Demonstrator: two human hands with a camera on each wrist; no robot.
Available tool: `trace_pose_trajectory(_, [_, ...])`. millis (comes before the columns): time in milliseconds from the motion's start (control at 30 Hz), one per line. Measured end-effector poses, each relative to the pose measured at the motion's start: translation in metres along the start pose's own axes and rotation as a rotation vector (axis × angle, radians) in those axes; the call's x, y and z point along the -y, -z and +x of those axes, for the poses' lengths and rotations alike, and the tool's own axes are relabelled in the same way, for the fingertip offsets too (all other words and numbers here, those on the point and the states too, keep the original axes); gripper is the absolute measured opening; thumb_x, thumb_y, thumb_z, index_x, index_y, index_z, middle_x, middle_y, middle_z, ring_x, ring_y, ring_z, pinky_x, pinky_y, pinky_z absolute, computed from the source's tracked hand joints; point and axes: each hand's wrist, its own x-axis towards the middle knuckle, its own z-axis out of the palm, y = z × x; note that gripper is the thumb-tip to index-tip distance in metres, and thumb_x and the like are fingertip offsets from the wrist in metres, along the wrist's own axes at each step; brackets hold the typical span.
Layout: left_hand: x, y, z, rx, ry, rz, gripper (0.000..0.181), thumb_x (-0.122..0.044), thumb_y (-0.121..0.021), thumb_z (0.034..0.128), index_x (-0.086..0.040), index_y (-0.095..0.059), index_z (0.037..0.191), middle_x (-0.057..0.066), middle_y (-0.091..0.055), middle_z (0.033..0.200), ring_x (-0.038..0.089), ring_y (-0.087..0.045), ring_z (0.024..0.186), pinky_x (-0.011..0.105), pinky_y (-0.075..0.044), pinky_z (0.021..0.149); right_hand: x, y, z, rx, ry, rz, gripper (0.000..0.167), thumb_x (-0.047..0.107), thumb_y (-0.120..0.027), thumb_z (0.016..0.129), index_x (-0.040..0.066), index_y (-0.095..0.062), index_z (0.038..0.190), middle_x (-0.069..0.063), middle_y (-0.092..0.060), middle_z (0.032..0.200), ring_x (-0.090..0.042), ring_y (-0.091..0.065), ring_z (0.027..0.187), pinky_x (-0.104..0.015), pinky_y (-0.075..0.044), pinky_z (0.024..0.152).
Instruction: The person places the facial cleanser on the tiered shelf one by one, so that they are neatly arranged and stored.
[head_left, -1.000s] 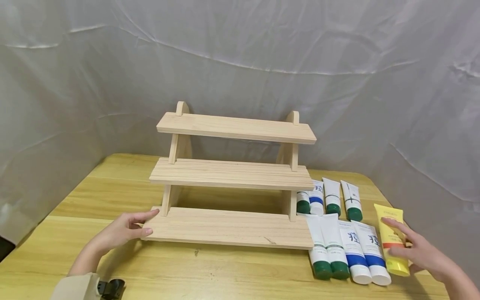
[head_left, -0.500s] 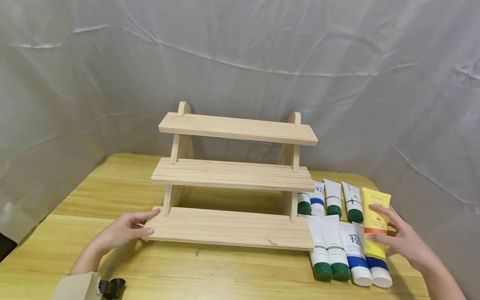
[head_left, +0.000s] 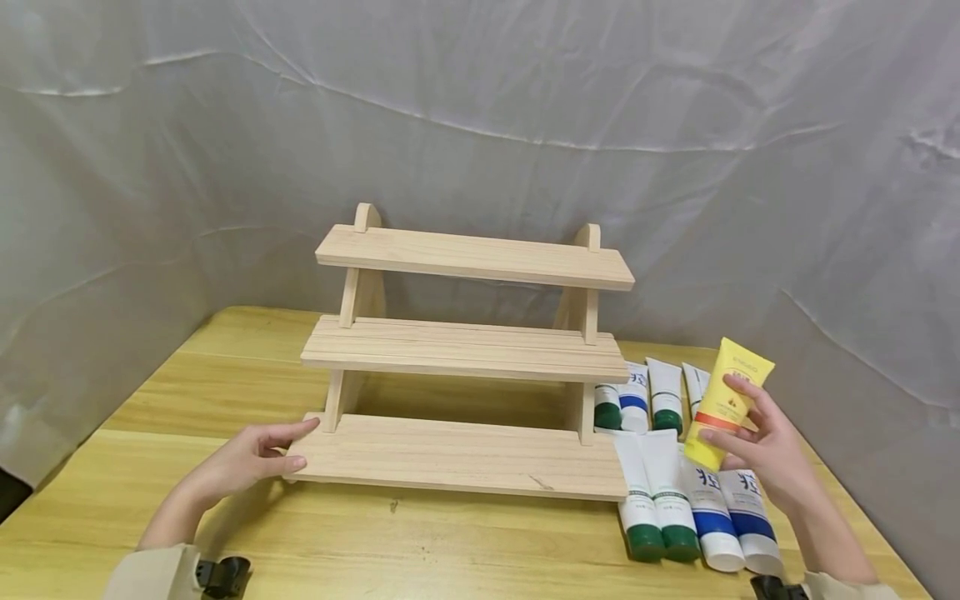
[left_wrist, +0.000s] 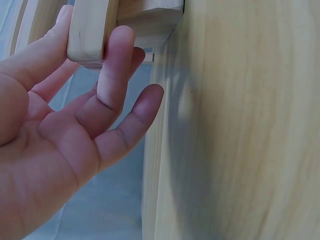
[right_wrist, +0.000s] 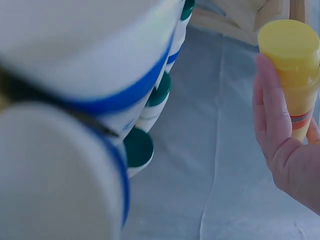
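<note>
A three-tier wooden shelf (head_left: 465, 350) stands on the table, its tiers bare. My left hand (head_left: 240, 467) grips the left end of the bottom tier; in the left wrist view the thumb and fingers of the left hand (left_wrist: 75, 130) lie on either side of the board end (left_wrist: 90, 35). With my right hand (head_left: 772, 454) I hold a yellow tube (head_left: 727, 404) tilted above the white tubes, cap end down and to the left. The right wrist view has the right hand (right_wrist: 285, 130) around the yellow tube (right_wrist: 295, 75), near its cap.
White tubes with green caps (head_left: 667, 492) and white tubes with blue bands (head_left: 708, 517) lie in two rows right of the shelf, partly overlapped by its right end. Grey cloth (head_left: 480, 108) hangs behind the wooden table (head_left: 420, 550).
The right hand has lifted the yellow tube off the right end of the front row and moved it left and back, tilting it. The left hand and shelf are nearly unmoved.
</note>
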Motion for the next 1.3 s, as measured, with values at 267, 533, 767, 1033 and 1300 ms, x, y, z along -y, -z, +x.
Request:
trace_pose_trajectory(267, [0.0,0.0,0.0,0.005,-0.021,-0.008,0.051,-0.005,-0.056,0.0873,0.017,-0.033,0.127,0.042,-0.023,0.128,0.002,-0.053,0.092,0.023,-0.048,0.07,0.007,-0.018,0.009,0.01,0.072,0.11,0.073,-0.009,-0.057,0.082,0.023,-0.025,0.14,-0.003,-0.037,0.11,-0.007,-0.058,0.079,-0.026,-0.051,0.055])
trace_pose_trajectory(533, [-0.001,0.0,0.0,0.008,0.005,-0.015,0.052,-0.006,-0.056,0.0876,0.016,-0.033,0.128,0.041,-0.022,0.129,0.002,-0.052,0.094,0.022,-0.047,0.072,0.023,-0.036,0.018,0.032,0.158,0.209,0.07,-0.013,-0.05,0.083,0.02,-0.027,0.14,-0.004,-0.033,0.116,-0.008,-0.057,0.083,-0.023,-0.05,0.057])
trace_pose_trajectory(767, [-0.001,0.0,0.001,0.008,0.032,-0.009,0.052,-0.008,-0.056,0.0878,0.015,-0.033,0.129,0.039,-0.021,0.13,0.001,-0.051,0.096,0.021,-0.046,0.074,0.034,-0.054,0.027,0.02,0.191,0.249,0.074,-0.014,-0.053,0.082,0.021,-0.024,0.139,-0.006,-0.033,0.119,-0.008,-0.058,0.09,-0.025,-0.051,0.062])
trace_pose_trajectory(1033, [-0.001,0.0,0.001,0.012,0.022,-0.012,0.052,-0.008,-0.056,0.0877,0.015,-0.034,0.128,0.039,-0.021,0.13,0.0,-0.05,0.097,0.021,-0.046,0.074,0.036,-0.071,0.034,-0.025,0.239,0.289,0.075,-0.016,-0.055,0.079,0.018,-0.022,0.136,-0.009,-0.032,0.124,-0.011,-0.057,0.092,-0.026,-0.051,0.058])
trace_pose_trajectory(1300, [0.0,0.001,0.001,0.017,0.028,-0.027,0.052,-0.007,-0.056,0.0877,0.015,-0.033,0.128,0.04,-0.019,0.13,0.001,-0.052,0.095,0.021,-0.046,0.074,0.05,-0.082,0.041,-0.024,0.252,0.269,0.076,-0.014,-0.058,0.079,0.02,-0.022,0.136,-0.009,-0.031,0.126,-0.012,-0.056,0.097,-0.026,-0.051,0.062])
